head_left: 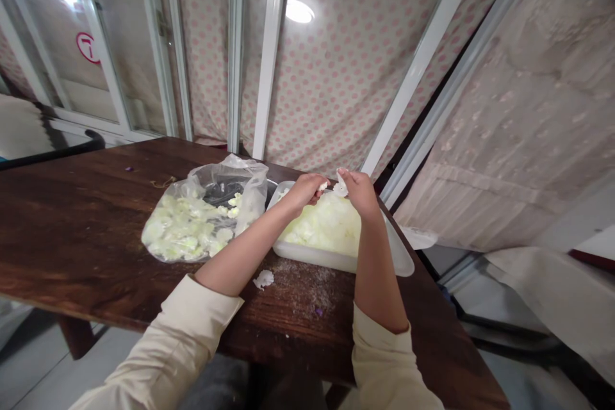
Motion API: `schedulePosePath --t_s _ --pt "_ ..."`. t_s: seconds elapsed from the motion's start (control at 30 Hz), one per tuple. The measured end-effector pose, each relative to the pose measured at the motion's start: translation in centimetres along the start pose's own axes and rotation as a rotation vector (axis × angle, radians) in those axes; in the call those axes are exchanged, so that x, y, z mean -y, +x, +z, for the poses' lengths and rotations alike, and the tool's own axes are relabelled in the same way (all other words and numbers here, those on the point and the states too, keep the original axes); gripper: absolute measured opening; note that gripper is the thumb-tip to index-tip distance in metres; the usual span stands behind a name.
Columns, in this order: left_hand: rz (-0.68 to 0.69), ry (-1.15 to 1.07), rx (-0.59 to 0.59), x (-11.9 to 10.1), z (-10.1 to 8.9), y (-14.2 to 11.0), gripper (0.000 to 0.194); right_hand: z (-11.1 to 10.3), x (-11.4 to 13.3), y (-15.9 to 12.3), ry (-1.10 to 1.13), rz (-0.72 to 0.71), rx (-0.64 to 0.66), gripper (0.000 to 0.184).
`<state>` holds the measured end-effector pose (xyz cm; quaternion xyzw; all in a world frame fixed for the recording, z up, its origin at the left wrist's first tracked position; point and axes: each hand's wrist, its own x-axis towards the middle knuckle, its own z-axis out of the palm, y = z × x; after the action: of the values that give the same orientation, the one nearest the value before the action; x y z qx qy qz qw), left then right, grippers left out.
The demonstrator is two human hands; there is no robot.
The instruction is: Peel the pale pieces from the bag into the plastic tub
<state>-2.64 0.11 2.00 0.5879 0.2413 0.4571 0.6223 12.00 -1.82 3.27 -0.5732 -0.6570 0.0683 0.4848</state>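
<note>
Both my hands are raised over a white rectangular tray [307, 252] heaped with pale cauliflower pieces [327, 225]. My left hand [303, 190] is closed in a pinch on a small white cauliflower floret [323, 186]. My right hand [359, 191] is closed on another white piece of the floret [341, 188], held right beside the left one. The two hands almost touch above the tray's far end. One loose floret [264, 279] lies on the dark wooden table [72, 230] near my left forearm.
A clear plastic bag [202, 218] holding several pale green-white cauliflower scraps lies left of the tray. Crumbs are scattered in front of the tray. Windows and a dotted curtain [336, 77] stand behind the table. The table's right edge drops off beside the tray.
</note>
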Motion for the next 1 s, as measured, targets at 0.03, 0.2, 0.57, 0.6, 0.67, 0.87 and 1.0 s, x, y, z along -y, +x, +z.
schedulePosePath --t_s 0.03,0.2,0.57,0.6,0.67,0.87,1.0 --pt "-0.005 0.013 -0.007 0.1 0.0 0.0 0.011 -0.1 0.0 0.0 -0.009 0.011 -0.016 0.050" --pt "0.017 0.067 -0.010 0.2 0.0 0.1 0.011 -0.3 -0.3 0.0 -0.020 0.057 -0.046 0.049" --pt "0.027 0.125 0.032 0.5 0.2 0.2 0.012 0.0 -2.5 0.7 0.078 0.119 0.027 0.014" --pt "0.026 0.131 0.035 0.5 0.2 0.2 0.012 -0.1 -2.5 0.7 0.089 0.122 0.041 0.013" --pt "0.028 0.139 0.043 0.4 0.2 0.2 0.013 -0.2 -2.4 0.6 0.097 0.128 0.067 0.014" --pt "0.032 0.126 0.047 0.7 0.0 0.3 0.014 -0.9 -1.8 0.3 0.108 0.125 0.099 0.024" --pt "0.006 0.090 0.034 0.8 0.0 0.4 0.015 -1.3 -1.8 0.1 0.047 0.122 0.134 0.017"
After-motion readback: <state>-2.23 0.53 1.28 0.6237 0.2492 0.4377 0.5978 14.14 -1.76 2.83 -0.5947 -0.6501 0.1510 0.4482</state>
